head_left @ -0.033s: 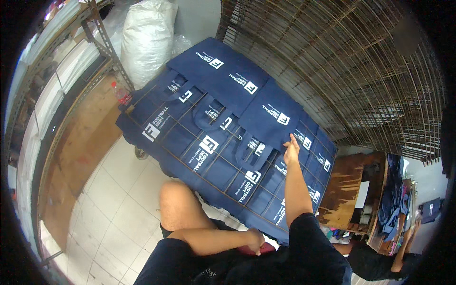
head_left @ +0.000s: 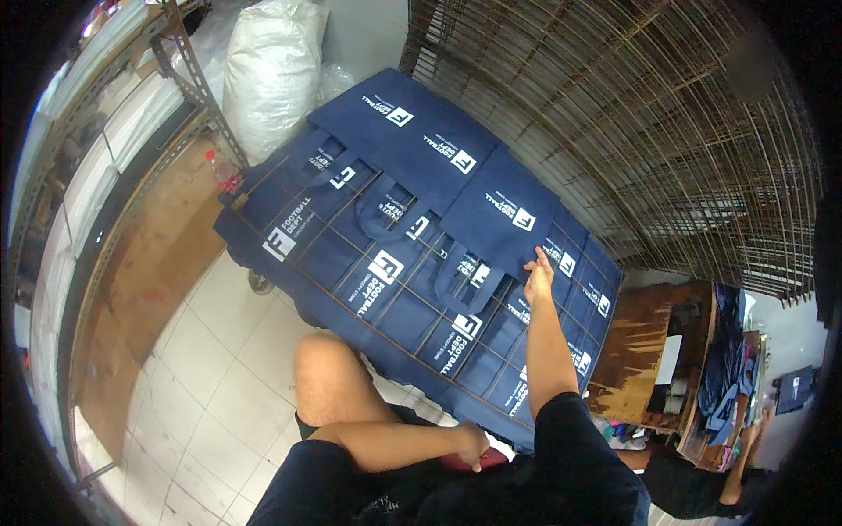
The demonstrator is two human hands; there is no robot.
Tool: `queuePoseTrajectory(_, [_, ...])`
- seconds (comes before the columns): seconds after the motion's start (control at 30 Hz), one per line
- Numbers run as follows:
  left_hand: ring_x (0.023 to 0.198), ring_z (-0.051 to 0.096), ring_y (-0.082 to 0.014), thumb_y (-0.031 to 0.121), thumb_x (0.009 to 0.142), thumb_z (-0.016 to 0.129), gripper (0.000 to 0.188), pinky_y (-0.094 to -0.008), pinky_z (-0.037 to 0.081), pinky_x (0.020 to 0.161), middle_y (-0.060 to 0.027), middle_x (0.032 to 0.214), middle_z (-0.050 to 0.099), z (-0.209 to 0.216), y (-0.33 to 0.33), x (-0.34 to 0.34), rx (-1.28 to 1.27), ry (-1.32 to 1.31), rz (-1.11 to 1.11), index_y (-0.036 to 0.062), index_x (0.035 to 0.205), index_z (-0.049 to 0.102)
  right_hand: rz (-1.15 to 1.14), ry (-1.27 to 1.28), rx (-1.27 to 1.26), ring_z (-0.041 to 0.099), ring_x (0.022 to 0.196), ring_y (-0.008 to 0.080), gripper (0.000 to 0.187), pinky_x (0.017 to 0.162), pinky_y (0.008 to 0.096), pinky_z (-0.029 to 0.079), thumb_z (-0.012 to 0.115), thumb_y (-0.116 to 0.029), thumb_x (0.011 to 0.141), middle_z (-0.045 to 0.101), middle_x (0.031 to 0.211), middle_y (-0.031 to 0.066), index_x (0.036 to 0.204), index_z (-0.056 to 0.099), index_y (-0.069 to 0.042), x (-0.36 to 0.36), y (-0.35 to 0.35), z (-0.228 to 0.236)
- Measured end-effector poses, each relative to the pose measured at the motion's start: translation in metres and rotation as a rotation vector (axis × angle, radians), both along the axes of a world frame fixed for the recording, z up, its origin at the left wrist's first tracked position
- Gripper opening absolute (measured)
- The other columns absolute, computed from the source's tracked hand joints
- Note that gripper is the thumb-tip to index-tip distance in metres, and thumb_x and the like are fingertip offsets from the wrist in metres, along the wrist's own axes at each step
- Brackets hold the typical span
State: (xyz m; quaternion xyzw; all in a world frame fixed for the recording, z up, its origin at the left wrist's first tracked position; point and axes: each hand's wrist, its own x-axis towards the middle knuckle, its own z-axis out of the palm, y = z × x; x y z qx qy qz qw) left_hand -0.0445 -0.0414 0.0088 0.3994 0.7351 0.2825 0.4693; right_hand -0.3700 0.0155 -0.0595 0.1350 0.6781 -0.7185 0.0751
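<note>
Navy fabric tote bags with white print lie on a wire rack in front of me. My right hand [head_left: 538, 275] reaches out to the lower right corner of a navy bag [head_left: 491, 197] at the rack's right side. Its index finger is stretched out and the thumb stands apart; the fingertips touch or nearly touch the cloth. My left hand [head_left: 472, 444] is low, close to my body, with its fingers curled against a dark red thing [head_left: 494, 458] whose kind I cannot make out. Loop handles [head_left: 469, 302] of other bags show below the upper row.
Wire racks [head_left: 614, 105] stand raised at the back right. A white sack [head_left: 272, 79] and a red-capped bottle [head_left: 221, 172] are at the back left, beside a metal shelf [head_left: 189, 74]. To the right, a co-worker [head_left: 702, 482] stands near a wooden cabinet [head_left: 631, 351].
At the far right, the co-worker's hand has shifted slightly away from a navy cloth piece. My own hands and the bags on the rack look the same.
</note>
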Motion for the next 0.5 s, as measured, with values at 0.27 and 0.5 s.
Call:
queuePoseTrajectory(0.27, [0.096, 0.062, -0.0307, 0.051, 0.069, 0.071, 0.056, -0.0417, 0.049, 0.079, -0.014, 0.104, 0.065, 0.005, -0.005, -0.004, 0.013, 0.009, 0.044, 0.0047, 0.1, 0.067, 0.007, -0.051, 0.067, 0.036, 0.119, 0.0186, 0.067, 0.096, 0.0273, 0.033, 0.043, 0.014, 0.069, 0.028, 0.146, 0.018, 0.134, 0.042, -0.001, -0.009, -0.01, 0.006])
queuePoseTrajectory(0.5, [0.098, 0.061, -0.0311, 0.049, 0.07, 0.071, 0.055, -0.0423, 0.049, 0.081, -0.014, 0.106, 0.064, 0.007, -0.005, -0.006, 0.003, -0.012, 0.016, 0.0044, 0.102, 0.066, 0.066, -0.059, 0.047, 0.026, 0.135, 0.024, 0.072, 0.101, 0.0284, 0.029, 0.045, 0.015, 0.067, 0.023, 0.148, 0.0191, 0.137, 0.038, -0.001, -0.025, -0.001, 0.001])
